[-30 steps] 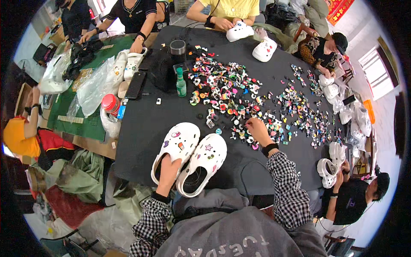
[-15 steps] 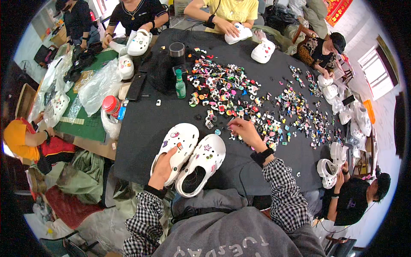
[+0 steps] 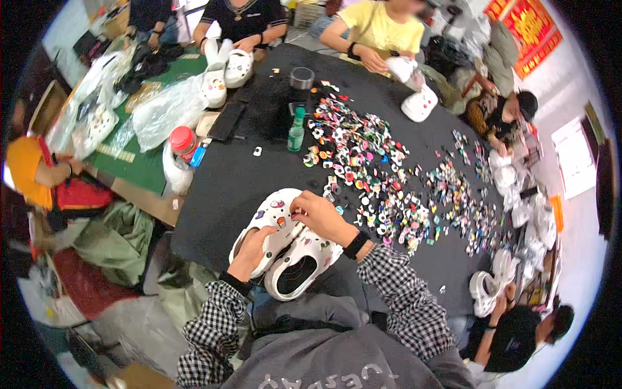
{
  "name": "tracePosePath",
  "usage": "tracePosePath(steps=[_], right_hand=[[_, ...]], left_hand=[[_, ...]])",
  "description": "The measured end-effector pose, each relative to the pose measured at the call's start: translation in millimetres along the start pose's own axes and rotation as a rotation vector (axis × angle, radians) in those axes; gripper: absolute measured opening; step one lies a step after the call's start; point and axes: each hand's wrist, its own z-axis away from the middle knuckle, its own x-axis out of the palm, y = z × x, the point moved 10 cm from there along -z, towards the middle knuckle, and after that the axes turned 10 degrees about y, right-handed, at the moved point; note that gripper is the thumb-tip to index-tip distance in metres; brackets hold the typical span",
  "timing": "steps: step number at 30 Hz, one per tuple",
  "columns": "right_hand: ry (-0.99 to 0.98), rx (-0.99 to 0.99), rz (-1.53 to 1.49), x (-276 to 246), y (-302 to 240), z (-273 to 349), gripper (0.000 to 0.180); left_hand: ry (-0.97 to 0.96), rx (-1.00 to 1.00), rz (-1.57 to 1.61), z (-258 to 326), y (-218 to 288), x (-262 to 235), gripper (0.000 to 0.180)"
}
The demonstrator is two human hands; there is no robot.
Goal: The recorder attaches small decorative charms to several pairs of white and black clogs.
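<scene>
My left hand (image 3: pixel 246 254) grips the left white clog (image 3: pixel 267 219) by its side, with the thumb over its upper edge. Several small charms sit in the holes of that clog's toe. At the toe is my right hand (image 3: pixel 322 219), its fingertips pinched together against the shoe's top. Whatever they hold is hidden. Close against it on the right lies the second white clog (image 3: pixel 322 254), its opening toward me and its toe partly covered by my right hand. A heap of colourful shoe charms (image 3: pixel 363 149) spreads over the black table beyond.
A green bottle (image 3: pixel 296 133) and a dark round container (image 3: pixel 302 78) stand left of the heap. Further left are a red-lidded jar (image 3: pixel 183 141) and clear plastic bags (image 3: pixel 167 107) on a green surface. Around the table several people handle white clogs; bagged clogs (image 3: pixel 518 181) line the right edge.
My right hand has moved left and toward me, from the edge of the charm heap to the left clog's toe. My left hand keeps its hold. The whole view has shifted slightly.
</scene>
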Motion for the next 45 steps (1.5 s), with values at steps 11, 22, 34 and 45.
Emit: tracePosePath(steps=[11,22,34,45], right_hand=[[-0.056,-0.052,0.245,24,-2,4,0.012],[0.090,0.151,0.143,16,5,3,0.015],[-0.065,0.005,0.441,31,-3,-5,0.010],[-0.189,-0.045,0.390,34,3,-14,0.020]], left_hand=[[-0.009,0.048,-0.062,-4,-9,-8,0.035],[0.017,0.030,-0.008,-4,-11,-6,0.038],[0.065,-0.075,-0.124,4,-10,-7,0.044],[0.049,-0.043,-0.092,2,-5,0,0.038]])
